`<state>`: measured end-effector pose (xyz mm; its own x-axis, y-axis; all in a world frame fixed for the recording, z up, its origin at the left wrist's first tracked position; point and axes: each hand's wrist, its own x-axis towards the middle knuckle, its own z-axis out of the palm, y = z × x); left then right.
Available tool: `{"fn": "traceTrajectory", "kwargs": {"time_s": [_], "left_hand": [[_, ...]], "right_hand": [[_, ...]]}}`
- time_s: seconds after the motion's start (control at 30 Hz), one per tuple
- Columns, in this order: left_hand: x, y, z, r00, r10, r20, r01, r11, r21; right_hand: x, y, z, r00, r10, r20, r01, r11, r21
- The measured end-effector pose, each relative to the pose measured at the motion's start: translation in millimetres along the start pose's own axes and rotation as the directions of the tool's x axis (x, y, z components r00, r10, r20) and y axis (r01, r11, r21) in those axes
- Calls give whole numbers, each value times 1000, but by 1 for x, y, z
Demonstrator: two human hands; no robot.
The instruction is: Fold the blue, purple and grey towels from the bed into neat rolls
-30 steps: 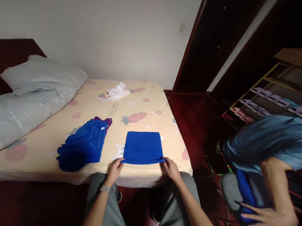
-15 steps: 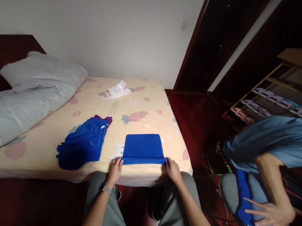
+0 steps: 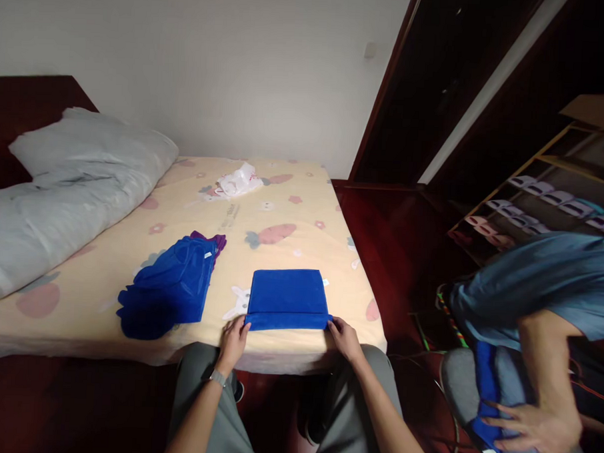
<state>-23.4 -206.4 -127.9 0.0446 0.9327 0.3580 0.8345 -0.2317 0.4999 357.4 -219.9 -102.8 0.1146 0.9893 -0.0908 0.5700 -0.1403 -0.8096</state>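
Two corners of the blue cloth (image 3: pixel 289 291), its eight o'clock pinched by my left hand (image 3: pixel 234 339), its four by my right hand (image 3: pixel 346 338), could skew if pulled unevenly

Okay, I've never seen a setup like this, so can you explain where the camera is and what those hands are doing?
There's no machine: these are a person's bare hands, seen by a camera worn on their head, looking forward and down. The left hand and right hand pinch the near corners of a flat, rectangular blue cloth, its near edge folded over in a strip. It lies on a cream patterned bed sheet. To its left is a loose pile of blue and purple fabric; farther back, a crumpled white plastic bag. Another person's hand is at far right.
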Motion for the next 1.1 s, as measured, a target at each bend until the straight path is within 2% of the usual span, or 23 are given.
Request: {"fn": "traceTrajectory", "kwargs": {"time_s": [0.1,0.2,0.33,0.43,0.6,0.7,0.73,0.8,0.87,0.9,0.97,1.03,1.1], "left_hand": [[1,0,2,1000,4,-16,-4,1000,9],[-1,6,-1,1000,6,1,-6,1000,18],[-2,20,-10,999,4,46,-10,992,127],[0,30,-18,997,16,75,-33,973,229],[2,39,-31,997,46,61,-62,949,308],[2,49,-33,994,99,55,-111,949,294],[1,54,-32,986,144,77,-160,951,266],[1,66,-28,950,266,161,-294,938,185],[1,76,-23,889,379,256,-415,905,99],[2,78,-21,860,416,294,-453,889,68],[4,78,-20,826,447,344,-489,871,42],[6,69,-22,810,449,377,-498,866,38],[9,56,-29,803,444,397,-496,868,32]], "right_hand": [[1,3,0,1000,-10,-6,10,999,-42],[-1,2,-1,1000,-18,14,20,982,-189],[-7,-7,-2,1000,-7,20,15,898,-440],[-10,-15,-2,999,-21,-30,1,841,-541],[-16,-27,-7,986,-127,-112,23,757,-653],[-21,-38,-5,957,-239,-163,80,760,-645],[-23,-42,-1,945,-300,-134,153,764,-626],[-27,-50,11,898,-441,16,370,733,-570],[-30,-55,27,812,-547,203,565,649,-510],[-31,-56,35,774,-572,272,622,607,-494],[-31,-53,46,736,-582,344,670,554,-495],[-28,-44,47,748,-567,346,656,548,-519],[-24,-30,39,781,-539,314,614,571,-545]]}}
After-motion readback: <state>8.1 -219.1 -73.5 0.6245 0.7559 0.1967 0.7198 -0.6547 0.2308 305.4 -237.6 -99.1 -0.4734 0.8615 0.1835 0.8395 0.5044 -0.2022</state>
